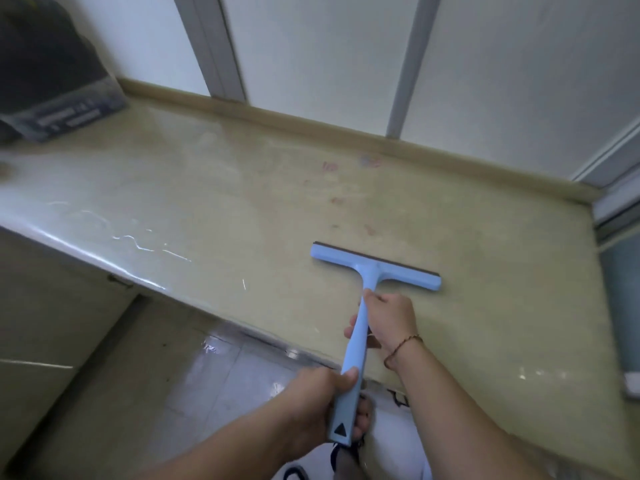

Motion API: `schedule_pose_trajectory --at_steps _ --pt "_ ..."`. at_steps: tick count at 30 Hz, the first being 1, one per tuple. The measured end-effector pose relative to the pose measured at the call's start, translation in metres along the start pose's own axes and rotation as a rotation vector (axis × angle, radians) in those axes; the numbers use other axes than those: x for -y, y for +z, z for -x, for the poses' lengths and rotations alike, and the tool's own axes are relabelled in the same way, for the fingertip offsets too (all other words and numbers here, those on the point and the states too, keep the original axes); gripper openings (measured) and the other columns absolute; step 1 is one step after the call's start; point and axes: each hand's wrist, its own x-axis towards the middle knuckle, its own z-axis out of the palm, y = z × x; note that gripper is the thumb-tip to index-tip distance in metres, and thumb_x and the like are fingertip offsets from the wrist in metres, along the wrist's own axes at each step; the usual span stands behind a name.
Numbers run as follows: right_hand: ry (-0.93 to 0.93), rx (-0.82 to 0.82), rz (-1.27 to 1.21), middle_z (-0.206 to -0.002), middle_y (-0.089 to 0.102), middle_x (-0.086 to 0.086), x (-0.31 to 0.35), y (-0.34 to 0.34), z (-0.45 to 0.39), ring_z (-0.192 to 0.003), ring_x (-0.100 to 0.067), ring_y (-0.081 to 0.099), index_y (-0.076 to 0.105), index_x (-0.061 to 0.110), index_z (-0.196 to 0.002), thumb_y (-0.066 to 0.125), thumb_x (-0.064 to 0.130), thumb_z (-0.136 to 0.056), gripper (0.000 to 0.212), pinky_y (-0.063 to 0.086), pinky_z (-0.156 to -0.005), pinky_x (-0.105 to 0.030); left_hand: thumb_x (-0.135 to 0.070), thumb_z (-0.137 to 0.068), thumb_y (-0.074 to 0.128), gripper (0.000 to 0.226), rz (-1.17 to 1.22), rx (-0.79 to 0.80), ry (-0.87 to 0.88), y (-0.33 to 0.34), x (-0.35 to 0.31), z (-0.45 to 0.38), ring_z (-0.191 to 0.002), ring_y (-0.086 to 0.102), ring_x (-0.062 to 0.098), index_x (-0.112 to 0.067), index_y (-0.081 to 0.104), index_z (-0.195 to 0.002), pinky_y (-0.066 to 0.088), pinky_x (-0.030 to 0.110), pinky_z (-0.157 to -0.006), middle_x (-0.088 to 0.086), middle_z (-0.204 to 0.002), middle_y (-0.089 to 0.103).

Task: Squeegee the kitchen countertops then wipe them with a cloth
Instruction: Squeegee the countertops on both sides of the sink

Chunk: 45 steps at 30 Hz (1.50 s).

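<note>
Two bare forearms, no sleeves; a thin brown beaded bracelet circles the right wrist; hands ringless.

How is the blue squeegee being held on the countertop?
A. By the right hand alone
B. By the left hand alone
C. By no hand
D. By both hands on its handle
D: the right hand grips the squeegee handle near the blade and the left hand grips its lower end.

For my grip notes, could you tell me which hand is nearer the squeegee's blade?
Right. The right hand grips the handle just below the blade; the left hand holds its lower end.
</note>
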Motion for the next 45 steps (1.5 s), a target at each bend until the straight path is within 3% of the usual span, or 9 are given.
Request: schedule_pose_trajectory --at_steps 24,26,28,30,31,32,34,38,45 --pt "-0.014 -0.013 0.04 -0.056 0.065 -0.018 -0.051 -0.005 0.073 -0.049 -0.036 0.067 0.063 -0.003 -0.081 0.054 0.019 -0.097 0.029 0.053 -0.046 -0.034 -0.016 -0.093 0.06 0.025 -0.075 -0.104 0.025 -0.011 0.073 0.046 -0.045 0.06 0.028 0.009 0.061 -0.087 0.051 0.03 -0.045 0.018 -0.058 0.062" --pt "-0.012 0.009 0.033 -0.053 0.064 -0.018 -0.053 -0.004 0.075 -0.048 -0.036 0.066 0.062 -0.005 -0.08 0.053 0.019 -0.098 0.031 0.053 -0.047 -0.034 -0.036 -0.085 0.065 0.026 -0.317 -0.155 0.072 -0.026 0.09 0.034 -0.058 0.065 0.011 -0.012 0.072 -0.089 0.053 0.019 -0.062 0.002 -0.07 0.069" --pt "-0.013 0.032 0.035 -0.054 0.064 -0.018 -0.051 -0.007 0.078 -0.047 -0.035 0.066 0.061 -0.006 -0.08 0.053 0.018 -0.098 0.031 0.052 -0.045 -0.033 -0.055 -0.076 0.059 0.024 -0.533 -0.21 0.063 -0.033 0.084 0.027 -0.084 0.063 -0.004 -0.038 0.074 -0.083 0.04 0.001 -0.072 -0.016 -0.092 0.068" --pt "-0.03 0.058 0.005 -0.053 0.062 -0.015 -0.043 -0.016 0.08 -0.044 -0.032 0.064 0.061 -0.006 -0.08 0.053 0.018 -0.098 0.031 0.052 -0.044 -0.033 -0.06 -0.07 0.059 0.029 -0.592 -0.158 0.092 -0.023 0.067 0.033 -0.135 0.036 0.005 -0.05 0.072 -0.094 0.022 0.005 -0.104 -0.027 -0.111 0.066" --pt "-0.045 0.057 -0.015 -0.051 0.061 -0.013 -0.036 -0.021 0.079 -0.042 -0.03 0.063 0.06 -0.005 -0.08 0.053 0.018 -0.099 0.031 0.052 -0.044 -0.034 -0.059 -0.065 0.064 0.045 -0.594 -0.049 0.073 -0.01 0.056 0.035 -0.144 0.021 0.014 -0.044 0.071 -0.107 0.013 0.015 -0.114 -0.027 -0.11 0.066" --pt "-0.06 0.044 -0.039 -0.048 0.059 -0.011 -0.027 -0.028 0.075 -0.04 -0.028 0.061 0.06 -0.004 -0.079 0.053 0.018 -0.099 0.031 0.054 -0.046 -0.036 -0.055 -0.055 0.07 0.056 -0.49 -0.015 0.085 0.002 0.047 0.033 -0.14 0.034 0.02 -0.029 0.076 -0.104 0.021 0.022 -0.115 -0.019 -0.104 0.071" --pt "-0.094 -0.006 -0.084 -0.044 0.056 -0.008 -0.004 -0.048 0.056 -0.036 -0.026 0.057 0.059 -0.003 -0.075 0.053 0.017 -0.099 0.031 0.053 -0.048 -0.038 -0.045 -0.046 0.073 0.052 -0.393 0.041 0.187 0.023 0.031 0.018 -0.099 0.066 0.018 -0.011 0.078 -0.085 0.046 0.025 -0.095 0.002 -0.089 0.075" --pt "-0.165 -0.165 -0.057 -0.043 0.057 -0.007 0.057 -0.105 -0.019 -0.033 -0.022 0.058 0.056 0.0 -0.068 0.052 0.017 -0.099 0.036 0.048 -0.037 -0.026 -0.021 -0.086 0.069 0.023 -0.205 0.138 0.208 0.1 -0.027 -0.03 -0.066 0.065 0.029 0.0 0.062 -0.091 0.054 0.033 -0.06 0.022 -0.077 0.064" --pt "-0.181 -0.269 -0.078 -0.058 0.056 -0.014 0.137 -0.186 -0.154 -0.031 -0.016 0.056 0.056 0.0 -0.078 0.047 0.025 -0.1 0.034 0.049 -0.041 -0.029 -0.026 -0.097 0.056 0.027 -0.208 0.186 0.166 0.209 -0.127 -0.121 -0.059 0.064 0.022 0.0 0.055 -0.104 0.056 0.029 -0.057 0.014 -0.073 0.063"
